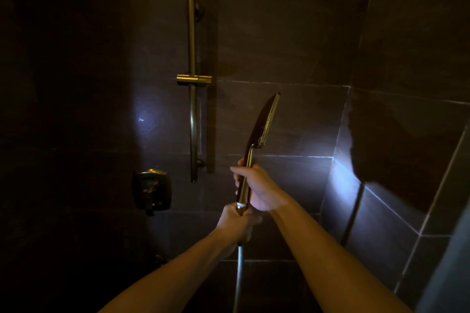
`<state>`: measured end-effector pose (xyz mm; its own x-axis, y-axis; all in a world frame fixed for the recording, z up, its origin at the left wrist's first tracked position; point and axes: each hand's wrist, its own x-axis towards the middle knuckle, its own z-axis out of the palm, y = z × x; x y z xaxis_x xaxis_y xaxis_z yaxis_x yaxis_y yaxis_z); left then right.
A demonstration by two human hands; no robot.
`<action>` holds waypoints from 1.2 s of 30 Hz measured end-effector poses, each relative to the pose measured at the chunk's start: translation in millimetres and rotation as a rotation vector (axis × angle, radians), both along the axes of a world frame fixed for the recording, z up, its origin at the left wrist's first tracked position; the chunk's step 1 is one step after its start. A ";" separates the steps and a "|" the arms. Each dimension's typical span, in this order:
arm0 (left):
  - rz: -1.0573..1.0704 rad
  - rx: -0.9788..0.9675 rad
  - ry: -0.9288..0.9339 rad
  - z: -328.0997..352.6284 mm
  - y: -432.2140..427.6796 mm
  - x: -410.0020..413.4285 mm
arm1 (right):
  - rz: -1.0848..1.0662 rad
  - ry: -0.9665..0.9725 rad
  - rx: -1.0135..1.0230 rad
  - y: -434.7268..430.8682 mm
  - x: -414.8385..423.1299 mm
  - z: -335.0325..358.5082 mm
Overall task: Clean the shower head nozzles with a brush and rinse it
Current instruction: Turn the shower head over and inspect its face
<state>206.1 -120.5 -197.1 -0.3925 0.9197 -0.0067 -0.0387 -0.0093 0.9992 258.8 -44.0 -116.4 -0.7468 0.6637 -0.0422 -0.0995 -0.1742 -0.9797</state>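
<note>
A gold hand-held shower head [265, 121] is held upright in front of the dark tiled wall, seen edge-on with its spray face turned to the right. My right hand [256, 187] is wrapped around its handle. My left hand [235, 225] grips the handle's lower end where the silver hose [239, 277] joins and hangs down. No brush is in view.
A gold slide rail [192, 84] with an empty holder bracket [194, 79] is mounted on the wall to the left. A gold valve control [151, 192] sits lower left. The side wall [381, 198] on the right catches a bright light patch. The room is dim.
</note>
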 end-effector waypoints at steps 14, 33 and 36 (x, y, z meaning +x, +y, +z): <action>0.074 0.004 0.047 1.3 6.0 -5.9 | 0.051 0.113 0.025 3.8 6.0 3.9; 0.163 -0.065 0.026 -2.4 4.9 0.0 | -0.283 -0.158 0.403 -4.5 -15.6 -2.7; 0.200 -0.061 0.016 -6.9 9.9 -0.7 | -0.304 -0.068 0.515 -5.4 -14.1 -6.9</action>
